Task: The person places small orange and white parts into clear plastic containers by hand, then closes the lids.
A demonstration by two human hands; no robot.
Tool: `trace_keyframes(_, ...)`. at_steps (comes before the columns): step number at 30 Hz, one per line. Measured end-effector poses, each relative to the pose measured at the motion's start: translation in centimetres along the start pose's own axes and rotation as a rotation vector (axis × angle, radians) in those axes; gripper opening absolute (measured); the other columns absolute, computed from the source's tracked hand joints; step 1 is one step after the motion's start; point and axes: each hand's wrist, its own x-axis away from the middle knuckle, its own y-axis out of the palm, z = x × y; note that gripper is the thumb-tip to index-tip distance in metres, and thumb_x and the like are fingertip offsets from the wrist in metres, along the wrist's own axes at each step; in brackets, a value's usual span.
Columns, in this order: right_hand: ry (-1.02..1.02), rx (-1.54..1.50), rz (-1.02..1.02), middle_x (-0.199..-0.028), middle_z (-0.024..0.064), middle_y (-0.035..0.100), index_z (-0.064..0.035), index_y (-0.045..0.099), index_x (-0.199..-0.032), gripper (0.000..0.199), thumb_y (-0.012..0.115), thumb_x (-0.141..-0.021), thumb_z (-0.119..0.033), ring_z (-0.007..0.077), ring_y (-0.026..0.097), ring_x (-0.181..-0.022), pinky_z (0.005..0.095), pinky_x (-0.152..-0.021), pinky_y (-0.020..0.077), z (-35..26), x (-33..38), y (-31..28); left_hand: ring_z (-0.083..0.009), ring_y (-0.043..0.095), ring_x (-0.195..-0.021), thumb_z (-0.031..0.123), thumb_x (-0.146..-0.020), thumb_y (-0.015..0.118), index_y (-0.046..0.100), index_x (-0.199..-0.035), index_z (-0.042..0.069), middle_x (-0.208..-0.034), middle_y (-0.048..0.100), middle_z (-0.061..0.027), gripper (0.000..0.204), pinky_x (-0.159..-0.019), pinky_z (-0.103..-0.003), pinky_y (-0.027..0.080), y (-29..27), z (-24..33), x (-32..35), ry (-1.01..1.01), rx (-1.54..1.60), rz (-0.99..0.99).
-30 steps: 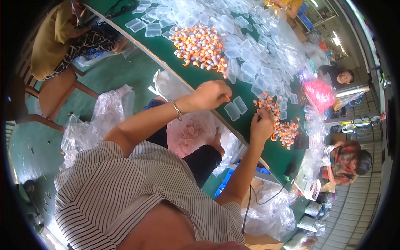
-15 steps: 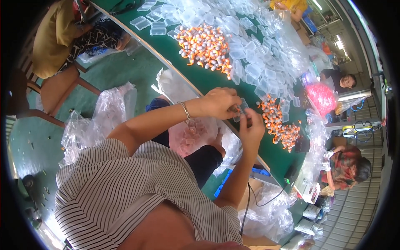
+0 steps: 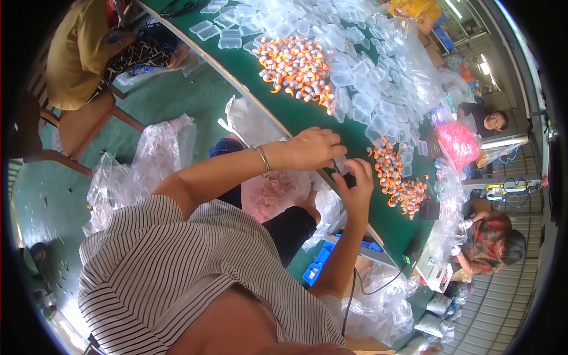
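Between my hands, at the near edge of the green table, is a small clear plastic box. My left hand, with a bracelet at the wrist, has its fingers closed on the box from the left. From the right, my right hand pinches the same box between thumb and fingers. Its inside is mostly hidden by my fingers. Just right of my hands lies a small pile of orange-and-grey curved pieces. A larger pile of such pieces sits farther away, beyond my left hand.
Many loose clear boxes cover the far part of the table. A bag of pink pieces is below the table edge by my legs. A blue crate stands under the table. Other people sit around, one on a chair at left.
The clear box has tilted more upright between my hands. My left fingers have shifted slightly on it, and the right hand has moved a little lower and left.
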Motion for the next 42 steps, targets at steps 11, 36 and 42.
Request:
trace_keyframes(11,-0.004,-0.209,-0.092,-0.082,0.0099,0.06,-0.0008,0.068,-0.099,0.015,0.068,-0.085,-0.006,0.0183,0.056,-0.066,0.029,-0.059,0.0443,-1.9,-2.2,2.5,-0.0354,0.06,-0.075,0.034,-0.091,0.06,0.065,-0.087,0.005,-0.078,0.058,-0.013,0.03,-0.072,-0.044,0.048,-1.1,-0.9,2.2,-0.12,0.276,0.166)
trace_keyframes(36,-0.14,0.147,0.012,-0.081,0.0102,0.062,-0.006,0.067,-0.084,0.011,0.073,-0.075,-0.005,0.0312,0.059,-0.08,0.0396,-0.074,0.0468,-1.3,-1.5,0.5,-0.0251,0.069,-0.088,0.021,-0.077,0.071,0.07,-0.094,0.009,-0.103,0.066,-0.0079,0.021,-0.072,-0.039,0.055,0.8,-5.6,-3.8,-0.442,-0.376,0.082)
trace_keyframes(42,0.118,0.474,0.194,-0.093,0.0092,0.065,-0.0115,0.069,-0.093,0.017,0.073,-0.077,-0.017,0.0323,0.059,-0.095,0.047,-0.079,0.0451,4.0,-1.1,-0.8,-0.0276,0.066,-0.091,0.015,-0.077,0.068,0.07,-0.091,0.009,-0.104,0.065,-0.009,0.016,-0.077,-0.04,0.053,-1.1,-4.8,-2.3,-0.34,-0.205,0.19)
